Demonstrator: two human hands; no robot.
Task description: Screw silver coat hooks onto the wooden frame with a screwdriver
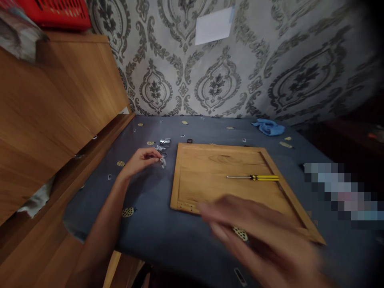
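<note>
Picking hardware: the left hand (141, 160) pinches a hinge part (162, 162), while the open, blurred right hand (258, 232) is free for the screwdriver (255, 177).

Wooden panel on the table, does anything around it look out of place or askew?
Nothing looks damaged or spilled. The wooden panel lies flat with a screwdriver on it. The only untidy bits are small metal fittings scattered loose by the left hand and a blue rag crumpled at the back.

The right hand (255, 236) is motion-blurred, its wrist cut off below.
</note>
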